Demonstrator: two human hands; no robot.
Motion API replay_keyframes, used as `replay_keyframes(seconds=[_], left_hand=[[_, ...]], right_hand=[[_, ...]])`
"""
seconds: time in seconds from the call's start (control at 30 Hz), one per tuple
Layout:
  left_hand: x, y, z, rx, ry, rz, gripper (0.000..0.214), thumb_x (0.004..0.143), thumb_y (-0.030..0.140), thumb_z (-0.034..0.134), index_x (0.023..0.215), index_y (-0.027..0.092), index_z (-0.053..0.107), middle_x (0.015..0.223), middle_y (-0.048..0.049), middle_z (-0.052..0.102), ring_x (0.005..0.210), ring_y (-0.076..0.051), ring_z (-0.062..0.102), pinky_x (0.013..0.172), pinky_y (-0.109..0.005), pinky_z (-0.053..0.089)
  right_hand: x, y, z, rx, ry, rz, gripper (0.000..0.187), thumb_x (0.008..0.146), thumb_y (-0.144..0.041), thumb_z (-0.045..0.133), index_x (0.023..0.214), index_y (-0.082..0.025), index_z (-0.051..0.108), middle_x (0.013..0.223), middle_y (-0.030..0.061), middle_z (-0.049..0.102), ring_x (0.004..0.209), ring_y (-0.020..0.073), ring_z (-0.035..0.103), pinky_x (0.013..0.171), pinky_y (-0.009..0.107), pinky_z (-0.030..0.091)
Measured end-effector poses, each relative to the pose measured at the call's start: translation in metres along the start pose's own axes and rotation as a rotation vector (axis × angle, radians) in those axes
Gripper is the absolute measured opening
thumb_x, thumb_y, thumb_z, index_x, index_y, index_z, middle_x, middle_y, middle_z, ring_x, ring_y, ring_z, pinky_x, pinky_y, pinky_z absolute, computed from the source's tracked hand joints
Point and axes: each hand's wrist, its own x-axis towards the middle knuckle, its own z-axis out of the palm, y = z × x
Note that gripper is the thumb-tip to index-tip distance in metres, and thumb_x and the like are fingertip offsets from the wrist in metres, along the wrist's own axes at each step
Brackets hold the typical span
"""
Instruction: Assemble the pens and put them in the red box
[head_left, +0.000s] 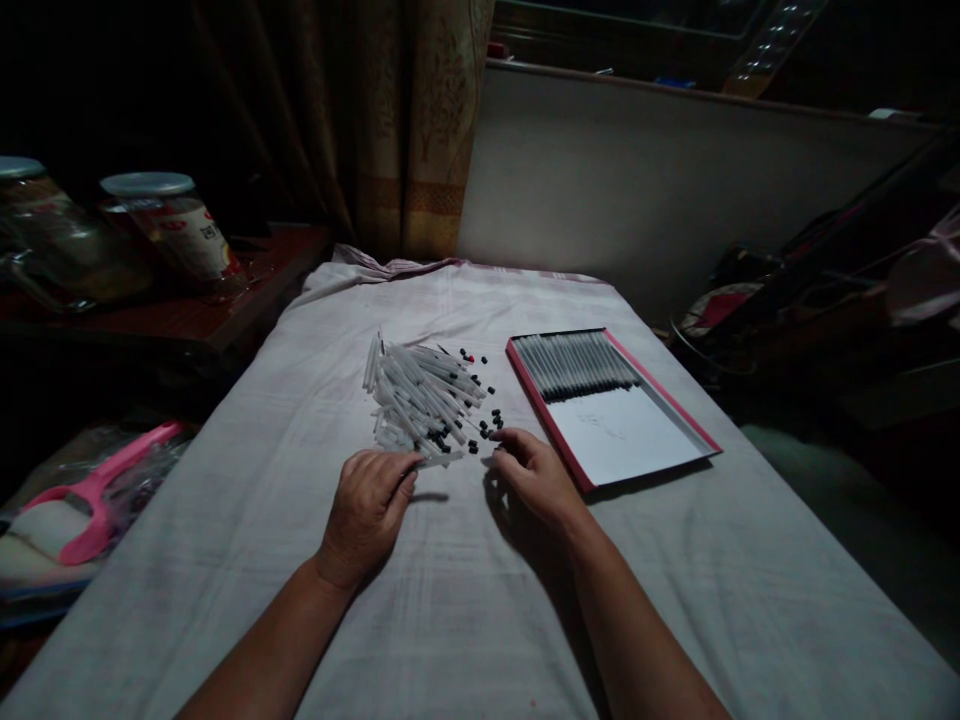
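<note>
Pinched between the thumb and fingers of my left hand (379,505) is a clear pen barrel (441,460), pointing right. Just beyond it lies a heap of translucent pen barrels (420,385). Small black pen caps (473,446) are scattered along the heap's right side, with one red cap (472,359) among them. My right hand (534,472) is at the near edge of these caps, its thumb and forefinger curved with a gap between their tips. I make out nothing held there. To its right, a shallow red-edged box (637,440) holds a row of black-capped pens (577,362).
A pale cloth (450,620) covers the table. Lidded jars (176,235) stand on a dark red side table at left. A pink-handled item (97,490) lies low beside the table's left edge. A curtain (420,130) and a wall (600,170) rise behind.
</note>
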Motion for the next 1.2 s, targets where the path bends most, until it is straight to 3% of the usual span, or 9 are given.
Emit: replay_keyframes(seconds=[0.13, 0.33, 0.6, 0.8, 0.87, 0.93, 1.03, 1.1, 1.2], left_hand=[[-0.001, 0.005, 0.001, 0.003, -0.022, 0.038, 0.021, 0.094, 0.020, 0.053, 0.113, 0.020, 0.061, 0.096, -0.0056, 0.073, 0.089, -0.021, 0.065, 0.090, -0.039, 0.044], [-0.001, 0.006, 0.001, 0.003, -0.045, 0.030, 0.019, 0.094, 0.019, 0.053, 0.111, 0.019, 0.061, 0.096, -0.0062, 0.073, 0.089, -0.021, 0.065, 0.089, -0.040, 0.044], [-0.002, 0.005, 0.001, 0.002, -0.069, 0.028, 0.018, 0.095, 0.020, 0.051, 0.111, 0.020, 0.060, 0.097, -0.0063, 0.073, 0.089, -0.021, 0.065, 0.089, -0.042, 0.043], [-0.002, 0.004, 0.001, 0.004, -0.084, 0.044, 0.020, 0.096, 0.020, 0.051, 0.114, 0.020, 0.061, 0.099, -0.0060, 0.074, 0.090, -0.021, 0.067, 0.091, -0.042, 0.042], [-0.002, 0.003, 0.000, -0.014, -0.098, 0.053, 0.021, 0.096, 0.020, 0.051, 0.114, 0.021, 0.061, 0.099, -0.0052, 0.074, 0.090, -0.020, 0.067, 0.092, -0.042, 0.041], [-0.001, 0.004, 0.000, -0.031, -0.113, 0.053, 0.021, 0.096, 0.020, 0.050, 0.113, 0.021, 0.062, 0.098, -0.0046, 0.074, 0.089, -0.019, 0.067, 0.093, -0.041, 0.041], [0.000, 0.006, -0.001, -0.041, -0.129, 0.052, 0.020, 0.096, 0.020, 0.049, 0.111, 0.021, 0.063, 0.097, -0.0046, 0.074, 0.088, -0.019, 0.067, 0.094, -0.042, 0.041], [0.000, 0.006, -0.001, -0.040, -0.127, 0.050, 0.020, 0.097, 0.021, 0.049, 0.110, 0.021, 0.064, 0.096, -0.0050, 0.074, 0.088, -0.019, 0.067, 0.094, -0.042, 0.041], [-0.001, 0.006, 0.000, -0.035, -0.114, 0.043, 0.020, 0.097, 0.022, 0.048, 0.111, 0.021, 0.063, 0.096, -0.0054, 0.074, 0.089, -0.020, 0.067, 0.093, -0.042, 0.041]], right_hand=[[-0.012, -0.006, 0.015, 0.415, -0.036, 0.118, 0.034, 0.070, -0.039, 0.067, 0.094, -0.016, 0.072, 0.066, -0.0006, 0.062, 0.053, 0.0106, 0.050, 0.051, 0.024, 0.039], [-0.018, -0.015, 0.024, 0.587, -0.027, 0.159, 0.032, 0.061, -0.037, 0.077, 0.085, -0.017, 0.072, 0.059, -0.0024, 0.061, 0.049, 0.0087, 0.048, 0.046, 0.021, 0.036], [-0.017, -0.005, 0.027, 0.451, 0.004, 0.020, 0.025, 0.069, -0.035, 0.071, 0.087, -0.017, 0.075, 0.063, 0.0003, 0.066, 0.057, 0.0129, 0.058, 0.054, 0.024, 0.047], [-0.018, 0.001, 0.022, 0.137, 0.038, -0.311, 0.020, 0.080, -0.025, 0.061, 0.093, -0.021, 0.076, 0.090, 0.0066, 0.076, 0.082, 0.0199, 0.069, 0.075, 0.031, 0.054], [-0.018, 0.003, 0.020, 0.048, 0.034, -0.365, 0.018, 0.083, -0.025, 0.060, 0.090, -0.021, 0.075, 0.088, 0.0064, 0.076, 0.081, 0.0194, 0.069, 0.075, 0.030, 0.053], [-0.017, 0.005, 0.018, -0.050, 0.010, -0.371, 0.020, 0.087, -0.028, 0.056, 0.080, -0.020, 0.073, 0.075, 0.0045, 0.073, 0.069, 0.0168, 0.067, 0.066, 0.027, 0.051], [-0.017, 0.008, 0.016, -0.165, -0.040, -0.357, 0.037, 0.092, -0.034, 0.048, 0.062, -0.019, 0.062, 0.057, 0.0012, 0.061, 0.054, 0.0132, 0.057, 0.055, 0.024, 0.043], [-0.018, 0.010, 0.016, -0.129, -0.075, -0.320, 0.034, 0.094, -0.036, 0.046, 0.070, -0.019, 0.063, 0.058, 0.0003, 0.061, 0.053, 0.0123, 0.056, 0.054, 0.023, 0.042], [-0.019, 0.010, 0.016, 0.000, -0.114, -0.265, 0.019, 0.089, -0.032, 0.053, 0.098, -0.019, 0.064, 0.072, 0.0003, 0.067, 0.058, 0.0127, 0.060, 0.057, 0.023, 0.046]])
